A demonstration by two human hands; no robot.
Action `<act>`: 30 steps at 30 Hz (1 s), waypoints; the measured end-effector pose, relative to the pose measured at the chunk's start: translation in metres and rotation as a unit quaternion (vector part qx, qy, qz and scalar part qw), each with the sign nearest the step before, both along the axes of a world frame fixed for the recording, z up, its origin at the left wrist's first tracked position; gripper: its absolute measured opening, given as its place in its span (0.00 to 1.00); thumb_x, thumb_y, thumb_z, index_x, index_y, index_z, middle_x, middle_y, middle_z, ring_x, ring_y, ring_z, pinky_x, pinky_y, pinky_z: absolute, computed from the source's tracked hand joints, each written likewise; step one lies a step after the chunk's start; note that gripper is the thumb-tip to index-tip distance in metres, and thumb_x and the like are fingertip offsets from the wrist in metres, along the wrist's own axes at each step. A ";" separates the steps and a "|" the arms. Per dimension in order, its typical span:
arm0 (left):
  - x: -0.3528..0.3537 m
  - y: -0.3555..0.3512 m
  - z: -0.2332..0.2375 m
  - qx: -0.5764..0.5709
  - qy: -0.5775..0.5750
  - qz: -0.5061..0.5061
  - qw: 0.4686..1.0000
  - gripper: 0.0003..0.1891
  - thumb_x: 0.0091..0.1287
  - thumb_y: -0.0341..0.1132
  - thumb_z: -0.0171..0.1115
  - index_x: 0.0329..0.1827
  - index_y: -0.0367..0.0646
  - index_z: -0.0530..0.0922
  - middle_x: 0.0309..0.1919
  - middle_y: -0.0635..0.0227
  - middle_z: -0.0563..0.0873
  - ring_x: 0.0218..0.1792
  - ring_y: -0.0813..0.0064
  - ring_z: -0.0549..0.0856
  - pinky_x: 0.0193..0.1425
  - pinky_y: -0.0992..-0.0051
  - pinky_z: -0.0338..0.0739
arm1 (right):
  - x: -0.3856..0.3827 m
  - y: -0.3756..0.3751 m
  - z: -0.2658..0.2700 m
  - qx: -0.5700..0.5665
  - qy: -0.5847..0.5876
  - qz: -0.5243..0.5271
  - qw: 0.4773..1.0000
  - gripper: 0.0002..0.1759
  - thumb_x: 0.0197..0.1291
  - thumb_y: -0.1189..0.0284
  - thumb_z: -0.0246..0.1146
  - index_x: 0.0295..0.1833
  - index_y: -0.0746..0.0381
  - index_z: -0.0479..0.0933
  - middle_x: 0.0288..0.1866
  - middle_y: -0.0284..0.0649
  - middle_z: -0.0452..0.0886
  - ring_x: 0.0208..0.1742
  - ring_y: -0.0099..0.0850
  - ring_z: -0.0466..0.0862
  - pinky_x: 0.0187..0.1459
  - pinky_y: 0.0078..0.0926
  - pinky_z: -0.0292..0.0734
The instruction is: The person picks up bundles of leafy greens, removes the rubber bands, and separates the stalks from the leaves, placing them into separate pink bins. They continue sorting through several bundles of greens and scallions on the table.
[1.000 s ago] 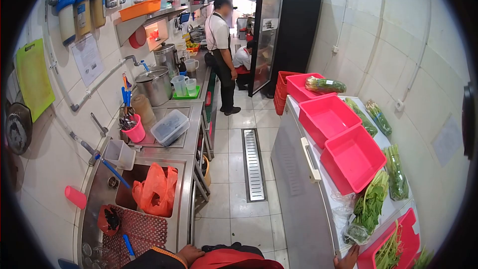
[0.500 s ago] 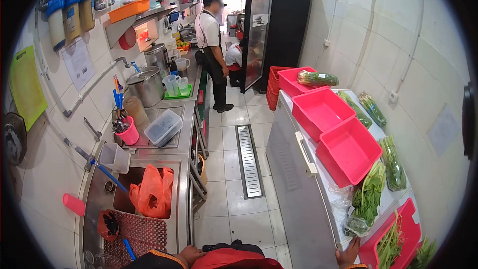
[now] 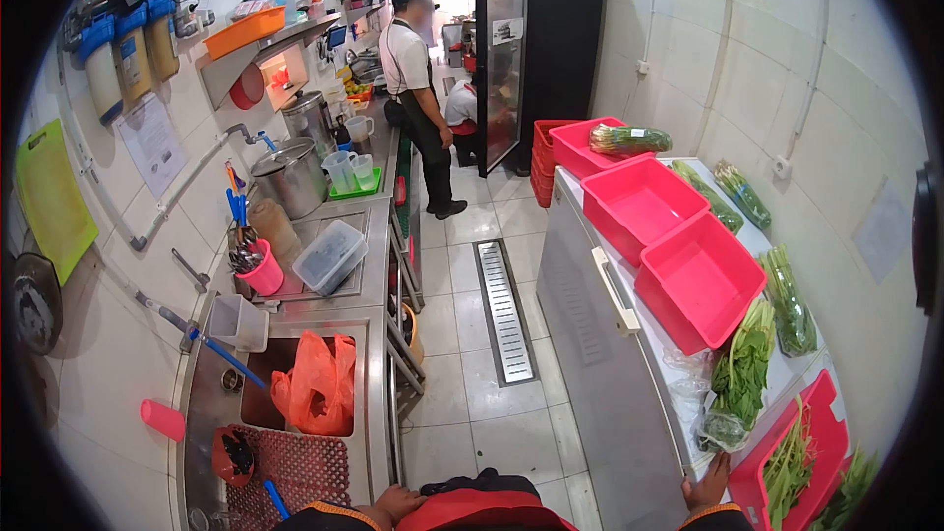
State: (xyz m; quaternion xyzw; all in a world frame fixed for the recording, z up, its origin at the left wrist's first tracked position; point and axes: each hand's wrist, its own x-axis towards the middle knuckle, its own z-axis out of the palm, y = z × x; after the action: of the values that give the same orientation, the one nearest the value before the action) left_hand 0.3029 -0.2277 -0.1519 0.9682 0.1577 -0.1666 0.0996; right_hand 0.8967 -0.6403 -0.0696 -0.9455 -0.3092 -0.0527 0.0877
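My left hand (image 3: 399, 503) rests on the steel edge of the sink counter (image 3: 376, 413), its fingers laid out and nothing in them. Flat on the near edge of the white chest freezer (image 3: 618, 374) lies my right hand (image 3: 707, 485), fingers stretched and holding nothing. Just beyond it is a bundle of leafy greens (image 3: 744, 366) partly in clear plastic (image 3: 723, 430). Beside that hand, on the right, a pink tub (image 3: 832, 423) holds loose green stalks (image 3: 787, 477). An orange-red plastic bag (image 3: 320, 383) sits in the sink basin to the left.
Pink bins (image 3: 700, 280) and bagged greens (image 3: 787, 305) stand on the freezer. A floor drain (image 3: 503, 313) runs along the aisle. Farther off, a person (image 3: 408, 69) stands beside an open fridge door (image 3: 503, 64); another crouches behind it. A pot (image 3: 288, 177) stands left.
The head view has shifted slightly, so the surroundings sit a little differently. My right hand shows more fully on the freezer edge. Both hands remain on the same surfaces.
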 end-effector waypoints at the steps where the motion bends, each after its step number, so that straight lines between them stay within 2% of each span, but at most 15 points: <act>1: -0.003 0.000 -0.004 0.006 -0.010 -0.003 1.000 0.18 0.68 0.40 0.55 0.60 0.56 0.80 0.40 0.76 0.87 0.41 0.70 0.88 0.44 0.66 0.75 | 0.000 0.001 0.001 -0.001 0.004 -0.005 1.000 0.63 0.40 0.64 0.76 0.80 0.74 0.50 0.80 0.67 0.55 0.80 0.64 0.57 0.80 0.52 0.53; 4: -0.005 0.001 -0.008 -0.006 -0.024 -0.008 1.000 0.19 0.68 0.41 0.55 0.62 0.56 0.80 0.41 0.76 0.87 0.41 0.69 0.89 0.43 0.64 0.76 | 0.003 0.000 -0.003 0.000 -0.001 -0.011 1.000 0.65 0.38 0.64 0.77 0.80 0.73 0.50 0.79 0.65 0.56 0.80 0.63 0.57 0.80 0.52 0.53; 7: 0.004 0.003 0.007 -0.033 0.043 -0.006 0.999 0.18 0.72 0.42 0.51 0.63 0.60 0.78 0.43 0.75 0.88 0.42 0.70 0.89 0.42 0.66 0.76 | -0.002 0.004 0.011 -0.005 0.020 -0.016 1.000 0.64 0.39 0.64 0.76 0.80 0.74 0.51 0.79 0.66 0.56 0.80 0.62 0.57 0.80 0.51 0.53; 10: 0.006 0.005 0.012 -0.094 0.069 0.015 0.993 0.21 0.70 0.41 0.52 0.65 0.55 0.78 0.43 0.67 0.90 0.42 0.63 0.90 0.43 0.61 0.80 | 0.000 0.004 0.009 0.001 0.015 -0.015 1.000 0.63 0.39 0.64 0.77 0.80 0.72 0.51 0.79 0.65 0.57 0.80 0.62 0.57 0.80 0.51 0.54; 13: 0.007 0.006 0.017 -0.114 0.099 0.034 0.988 0.20 0.72 0.42 0.50 0.66 0.58 0.77 0.46 0.65 0.91 0.43 0.60 0.91 0.44 0.60 0.82 | -0.001 0.006 0.009 0.020 0.002 -0.008 1.000 0.63 0.39 0.63 0.78 0.80 0.71 0.53 0.78 0.63 0.59 0.79 0.61 0.59 0.79 0.51 0.56; 15: 0.004 0.004 0.026 -0.130 0.024 0.030 0.991 0.23 0.72 0.44 0.52 0.70 0.61 0.75 0.46 0.70 0.91 0.40 0.64 0.91 0.39 0.63 0.80 | -0.002 0.006 0.009 0.029 -0.012 -0.003 1.000 0.62 0.39 0.63 0.78 0.79 0.71 0.54 0.78 0.63 0.59 0.79 0.60 0.59 0.79 0.50 0.57; 17: 0.001 0.008 0.031 -0.149 -0.004 0.042 0.988 0.23 0.72 0.45 0.52 0.70 0.64 0.75 0.45 0.71 0.91 0.39 0.62 0.91 0.40 0.62 0.81 | -0.003 0.007 0.010 0.030 -0.004 -0.017 0.999 0.61 0.40 0.62 0.78 0.79 0.71 0.55 0.78 0.62 0.60 0.79 0.59 0.60 0.79 0.48 0.57; 19: 0.000 0.005 0.029 -0.170 0.011 0.079 0.982 0.20 0.73 0.46 0.49 0.67 0.67 0.75 0.46 0.69 0.91 0.42 0.56 0.91 0.46 0.59 0.84 | -0.003 0.006 0.010 0.026 -0.002 -0.024 0.999 0.61 0.41 0.61 0.78 0.79 0.70 0.55 0.78 0.61 0.60 0.79 0.57 0.60 0.79 0.47 0.58; 22: 0.010 0.002 0.018 -0.112 0.116 0.047 0.986 0.18 0.73 0.47 0.49 0.63 0.64 0.76 0.43 0.67 0.92 0.40 0.56 0.91 0.45 0.58 0.84 | -0.005 0.009 0.016 0.019 0.019 -0.047 0.999 0.61 0.41 0.62 0.78 0.79 0.69 0.55 0.78 0.60 0.60 0.80 0.57 0.60 0.79 0.46 0.58; 24: 0.002 0.006 0.021 -0.194 0.052 0.090 0.975 0.15 0.73 0.47 0.49 0.59 0.62 0.77 0.41 0.66 0.91 0.38 0.56 0.91 0.44 0.57 0.84 | -0.007 0.012 0.018 0.013 0.022 -0.055 0.998 0.61 0.40 0.62 0.78 0.79 0.68 0.55 0.79 0.60 0.59 0.80 0.56 0.59 0.79 0.46 0.58; 26: -0.002 0.007 0.024 -0.209 0.010 0.105 0.972 0.14 0.73 0.47 0.50 0.55 0.60 0.77 0.39 0.66 0.91 0.37 0.56 0.91 0.42 0.57 0.83 | -0.007 0.014 0.017 0.015 0.022 -0.060 0.998 0.61 0.40 0.62 0.78 0.79 0.68 0.55 0.79 0.59 0.59 0.80 0.56 0.59 0.80 0.46 0.58; 30: 0.003 0.001 0.019 -0.152 0.008 0.073 0.986 0.12 0.72 0.47 0.51 0.53 0.59 0.78 0.38 0.66 0.91 0.36 0.57 0.91 0.40 0.57 0.81 | -0.006 0.013 0.018 0.008 0.018 -0.057 0.998 0.62 0.41 0.62 0.78 0.80 0.68 0.54 0.79 0.59 0.59 0.80 0.55 0.59 0.80 0.45 0.57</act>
State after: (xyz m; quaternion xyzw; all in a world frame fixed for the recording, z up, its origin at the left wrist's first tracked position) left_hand 0.3057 -0.2267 -0.1330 0.9263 0.2019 -0.1887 0.2563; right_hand 0.8910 -0.6272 -0.0518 -0.9616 -0.2528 -0.0430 0.0974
